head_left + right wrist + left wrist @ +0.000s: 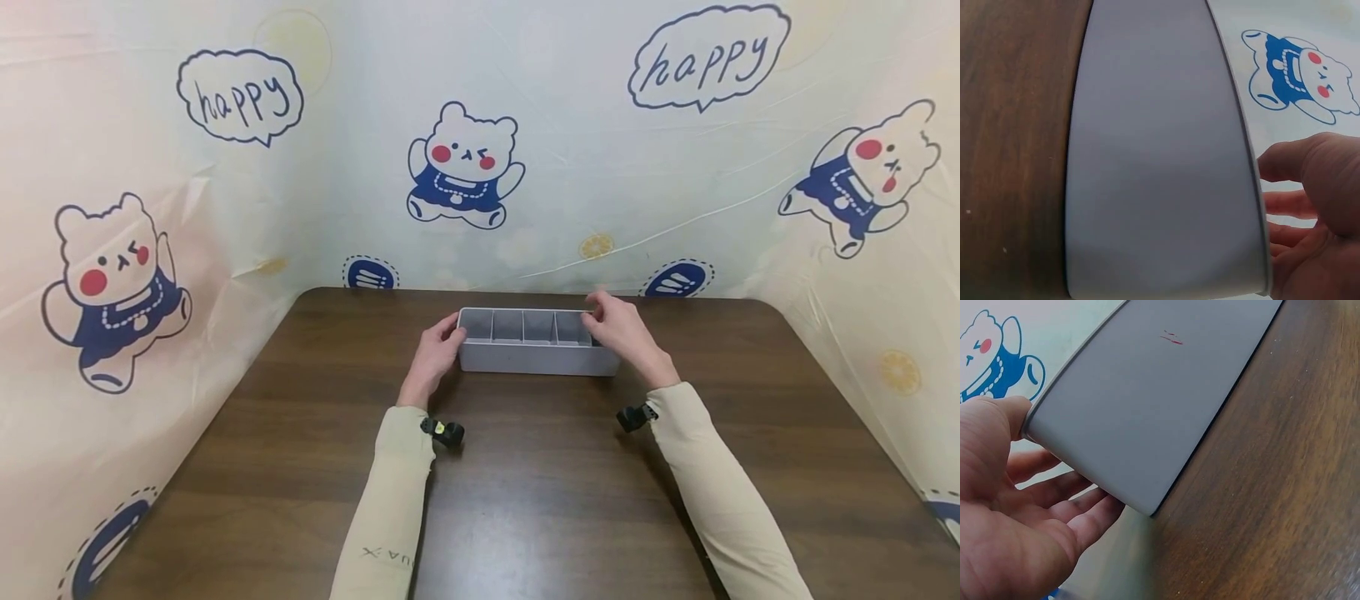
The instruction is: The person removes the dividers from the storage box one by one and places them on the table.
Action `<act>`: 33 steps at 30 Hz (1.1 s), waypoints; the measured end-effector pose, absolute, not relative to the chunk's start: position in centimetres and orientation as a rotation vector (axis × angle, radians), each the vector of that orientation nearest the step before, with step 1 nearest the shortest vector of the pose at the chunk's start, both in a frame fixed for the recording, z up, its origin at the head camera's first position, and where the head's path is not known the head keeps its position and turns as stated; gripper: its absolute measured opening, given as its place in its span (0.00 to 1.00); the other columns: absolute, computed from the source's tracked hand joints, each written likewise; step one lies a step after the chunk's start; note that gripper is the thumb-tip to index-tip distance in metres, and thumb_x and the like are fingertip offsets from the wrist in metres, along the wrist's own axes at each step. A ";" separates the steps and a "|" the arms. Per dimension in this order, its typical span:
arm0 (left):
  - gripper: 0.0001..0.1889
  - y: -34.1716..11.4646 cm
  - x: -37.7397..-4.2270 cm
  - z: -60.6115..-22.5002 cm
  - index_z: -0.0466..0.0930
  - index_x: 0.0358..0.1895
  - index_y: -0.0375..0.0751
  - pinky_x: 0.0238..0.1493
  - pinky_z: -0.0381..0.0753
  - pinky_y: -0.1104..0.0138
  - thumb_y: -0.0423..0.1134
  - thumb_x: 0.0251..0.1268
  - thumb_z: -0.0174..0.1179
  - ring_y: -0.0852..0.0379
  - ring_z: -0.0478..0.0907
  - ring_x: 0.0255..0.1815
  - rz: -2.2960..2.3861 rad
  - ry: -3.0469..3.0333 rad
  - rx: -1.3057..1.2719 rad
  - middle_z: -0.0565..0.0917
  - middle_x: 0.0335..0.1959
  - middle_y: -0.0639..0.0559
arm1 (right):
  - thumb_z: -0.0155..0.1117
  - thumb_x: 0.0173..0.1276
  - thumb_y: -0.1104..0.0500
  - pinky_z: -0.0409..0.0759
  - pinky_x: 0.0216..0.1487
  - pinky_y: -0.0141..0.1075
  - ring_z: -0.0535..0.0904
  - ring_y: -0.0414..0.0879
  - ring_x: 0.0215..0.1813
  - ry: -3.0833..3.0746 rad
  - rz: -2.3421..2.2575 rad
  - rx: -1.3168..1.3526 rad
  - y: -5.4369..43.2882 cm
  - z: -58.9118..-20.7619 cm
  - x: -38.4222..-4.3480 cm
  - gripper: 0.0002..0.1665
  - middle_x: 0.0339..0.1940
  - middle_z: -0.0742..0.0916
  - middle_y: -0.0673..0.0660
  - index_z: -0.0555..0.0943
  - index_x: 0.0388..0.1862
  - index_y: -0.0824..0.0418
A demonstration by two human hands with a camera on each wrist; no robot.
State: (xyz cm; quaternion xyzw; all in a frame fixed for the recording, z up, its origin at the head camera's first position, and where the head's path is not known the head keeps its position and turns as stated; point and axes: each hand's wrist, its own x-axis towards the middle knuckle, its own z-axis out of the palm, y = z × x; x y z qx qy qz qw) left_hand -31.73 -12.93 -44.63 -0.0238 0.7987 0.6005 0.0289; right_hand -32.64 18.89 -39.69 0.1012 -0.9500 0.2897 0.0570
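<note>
A long grey organizer box (pixel 538 360) with upright dividers stands near the back of the table. At its left end is my left hand (pixel 437 354), gripping the box with the thumb on the rim corner. In the left wrist view, the left fingers (pixel 1094 519) bend against the end wall. My right hand (pixel 626 333) reaches over the right end, its thumb beside the rightmost visible divider (pixel 592 329). That hand hides the compartment there, and I cannot tell whether it pinches the divider. The right wrist view shows the right thumb (pixel 1282 161) at the rim, other fingers partly behind it.
The brown wooden table (pixel 525 483) reaches back to a pale curtain (pixel 570 192) printed with cartoon bears and the word happy. Small red marks (pixel 1172 339) show on the box's front wall. Black wrist cameras (pixel 442 432) sit on both sleeves.
</note>
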 end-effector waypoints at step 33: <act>0.27 -12.8 -31.6 -44.7 0.63 0.74 0.49 0.75 0.63 0.52 0.46 0.74 0.49 0.48 0.63 0.75 1.861 2.484 -0.059 0.66 0.75 0.47 | 0.61 0.69 0.55 0.83 0.35 0.43 0.83 0.53 0.36 -2.859 0.790 0.253 18.6 -41.0 -33.0 0.14 0.39 0.88 0.63 0.81 0.44 0.65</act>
